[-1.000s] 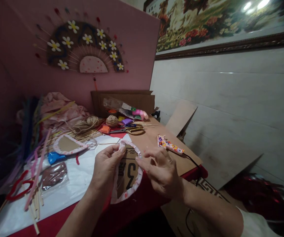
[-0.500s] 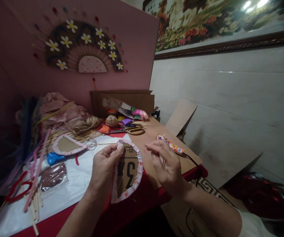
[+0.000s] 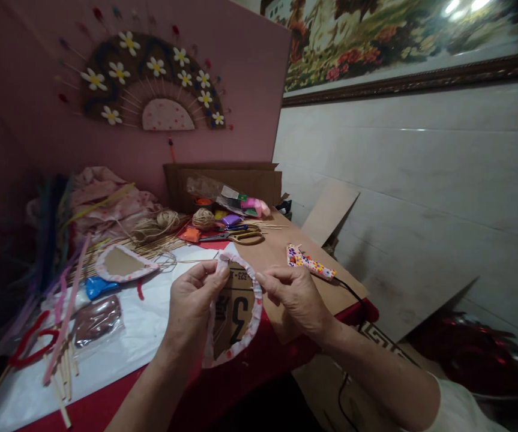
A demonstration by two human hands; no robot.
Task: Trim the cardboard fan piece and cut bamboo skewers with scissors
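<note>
My left hand point(image 3: 194, 300) pinches the upper left edge of a half-round cardboard piece point(image 3: 234, 300), which hangs upright over the table's front edge. Pale fabric with pink spots is folded over its rim, and dark printing shows on the bare cardboard. On the opposite side, the thumb and fingers of my right hand point(image 3: 297, 297) close on the fabric rim at the upper right. A similar fabric-edged piece point(image 3: 126, 265) lies on the white sheet to the left. Beyond my right hand rests a flower-patterned glue gun point(image 3: 310, 262) with a black cord.
Gold-handled scissors point(image 3: 245, 235), twine balls point(image 3: 203, 218) and clay packets point(image 3: 230, 220) sit toward the back. At left are a brown clay packet point(image 3: 98, 321), thin sticks point(image 3: 66, 372) and a red fuzzy stem point(image 3: 33, 342). A decorated fan point(image 3: 150, 72) hangs on the pink panel.
My right hand has moved left onto the cardboard piece's fabric rim, and its fingers have closed there. My left hand keeps its hold with little movement.
</note>
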